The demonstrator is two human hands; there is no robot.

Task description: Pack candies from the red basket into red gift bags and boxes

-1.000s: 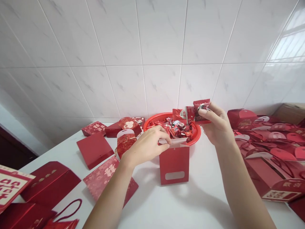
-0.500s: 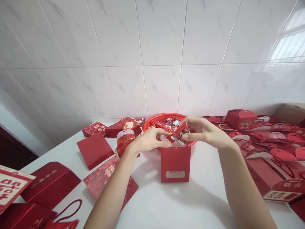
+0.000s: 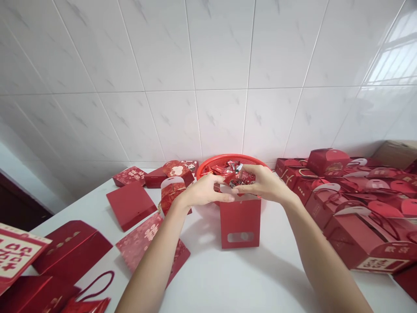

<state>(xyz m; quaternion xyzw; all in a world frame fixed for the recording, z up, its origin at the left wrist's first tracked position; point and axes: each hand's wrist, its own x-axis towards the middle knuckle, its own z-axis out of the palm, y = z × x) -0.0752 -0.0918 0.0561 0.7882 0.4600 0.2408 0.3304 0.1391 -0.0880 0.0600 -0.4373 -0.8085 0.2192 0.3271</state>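
At the far left of my feed I see a cream-panelled box (image 3: 21, 257) near a dark red box (image 3: 73, 248), with a red cord (image 3: 109, 276) below them. Next come a plain red box (image 3: 130, 204) and a pink patterned box (image 3: 140, 239), both lying on the white table (image 3: 208, 282); I can't tell whether either holds anything. A gold-patterned box (image 3: 172, 195) with a pale handle tab stands behind them.

In the middle I have the left hand (image 3: 205, 190) at the top left edge of an upright red box (image 3: 240, 217), thumb along the rim; I cannot tell whether it pinches the card or only steadies it. That box stands just in front of the red basket (image 3: 208, 163), its top open. A dark shape with a pale patch shows in its window (image 3: 240, 237), so I judge something is already inside.

The right hand (image 3: 265, 182) reaches over the mouth, a wrapped packet (image 3: 237, 184) between thumb and fingers; clasped or let go, I cannot tell. I read this box as partway done: not closed, with wrapped sweets (image 3: 220, 170) left in the basket.

On the right, rows of red boxes (image 3: 356, 226) look mostly assembled, and a brown carton (image 3: 395, 153) sits behind them.
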